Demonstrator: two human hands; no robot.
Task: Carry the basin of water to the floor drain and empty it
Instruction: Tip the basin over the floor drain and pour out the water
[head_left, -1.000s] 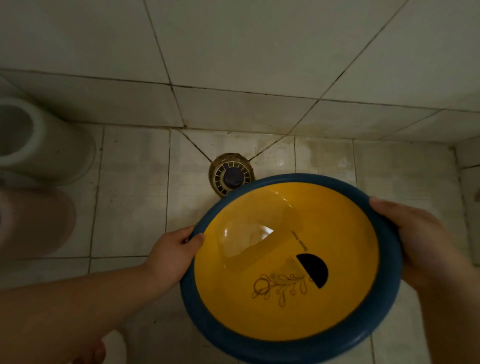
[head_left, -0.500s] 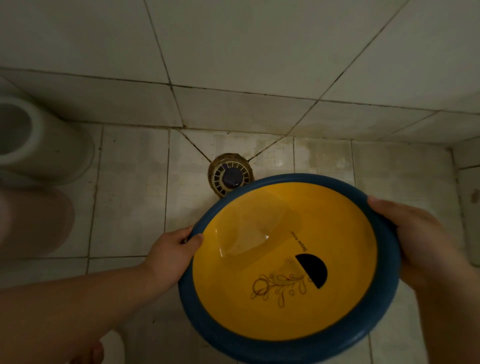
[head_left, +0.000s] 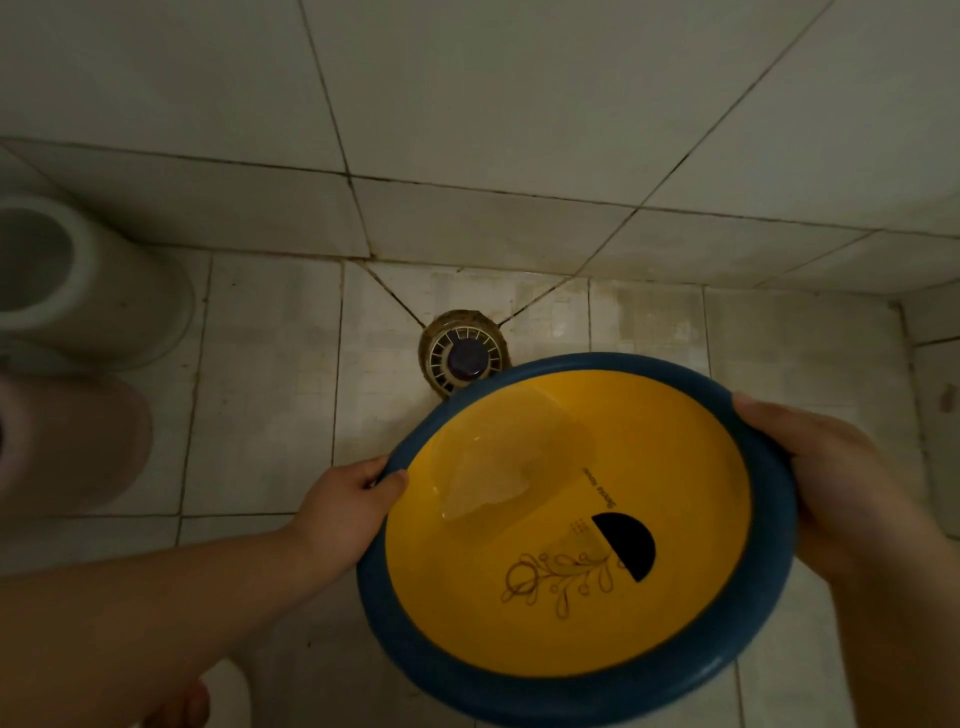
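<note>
My left hand (head_left: 343, 512) and right hand (head_left: 836, 483) clamp round yellow blue-rimmed plastic basin (head_left: 566, 691); far rim overlaps round slotted floor drain (head_left: 464, 357), frame centre.

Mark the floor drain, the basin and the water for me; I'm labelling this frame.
floor drain (head_left: 464, 358): head view, dark centre of the grate.
basin (head_left: 670, 452): head view, dry yellow inner wall.
water (head_left: 498, 467): head view, middle of the shallow pool.
</note>
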